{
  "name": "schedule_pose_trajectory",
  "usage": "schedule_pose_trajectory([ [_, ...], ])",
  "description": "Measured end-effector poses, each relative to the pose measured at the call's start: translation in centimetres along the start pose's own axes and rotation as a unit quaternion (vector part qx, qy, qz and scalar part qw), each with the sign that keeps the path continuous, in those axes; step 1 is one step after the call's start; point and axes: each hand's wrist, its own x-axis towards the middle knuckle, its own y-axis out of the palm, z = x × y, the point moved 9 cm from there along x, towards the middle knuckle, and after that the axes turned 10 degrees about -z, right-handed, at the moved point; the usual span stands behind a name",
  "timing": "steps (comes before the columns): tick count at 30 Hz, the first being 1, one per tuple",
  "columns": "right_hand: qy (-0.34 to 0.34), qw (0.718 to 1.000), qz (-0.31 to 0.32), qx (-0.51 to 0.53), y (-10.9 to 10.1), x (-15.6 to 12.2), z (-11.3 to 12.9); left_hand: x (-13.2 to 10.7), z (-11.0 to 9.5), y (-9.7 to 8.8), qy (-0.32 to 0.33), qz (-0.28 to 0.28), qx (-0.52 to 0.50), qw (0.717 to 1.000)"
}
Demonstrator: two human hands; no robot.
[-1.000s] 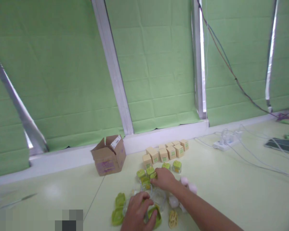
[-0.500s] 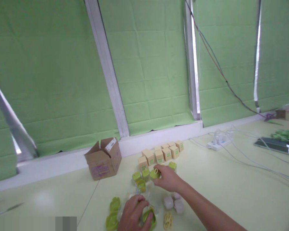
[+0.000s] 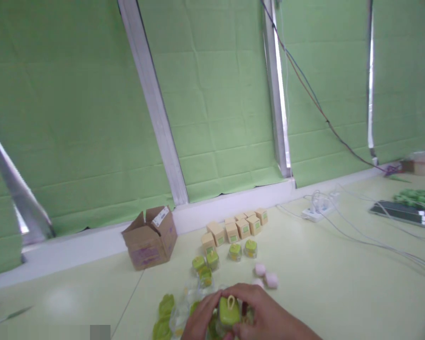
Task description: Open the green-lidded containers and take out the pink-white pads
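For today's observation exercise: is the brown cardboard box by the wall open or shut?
Open. The cardboard box has its top flaps raised and spread apart, one bearing a white label. What is inside cannot be told.

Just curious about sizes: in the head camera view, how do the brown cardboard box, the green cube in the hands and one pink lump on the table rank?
1. Brown cardboard box, clearly largest.
2. Green cube; it looks bigger partly because it is nearest the camera.
3. Pink lump, smallest.

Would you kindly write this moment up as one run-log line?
left hand: on green jar | right hand: on green jar, near edge | beyond: green jars, tan boxes, cardboard box
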Motion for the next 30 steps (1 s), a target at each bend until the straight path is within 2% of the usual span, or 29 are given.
schedule_pose_trajectory([
  [4,-0.061,0.998,-0.01,0.018,0.1,0.2,1.7,0.2,-0.3,-0.8,0.003,-0.027,-0.012,1.0],
  [7,-0.094,0.995,-0.018,0.013,0.0,0.3,2.1,0.1,-0.1,-0.7,-0.01,-0.023,-0.01,1.0],
  [13,-0.103,0.993,-0.003,-0.049,0.6,0.1,1.4,-0.3,0.2,-0.1,-0.024,-0.002,-0.013,1.0],
  [20,-0.11,0.991,0.0,-0.077,0.7,0.0,1.2,0.0,-0.5,-0.2,-0.034,0.021,-0.009,0.999],
  [25,-0.106,0.992,-0.044,-0.056,-0.4,0.2,1.3,-0.2,-0.1,-0.1,-0.043,0.029,-0.002,0.999],
  [30,-0.078,0.989,-0.126,-0.024,-2.4,0.6,0.6,-0.6,0.2,0.3,-0.006,0.064,0.009,0.998],
])
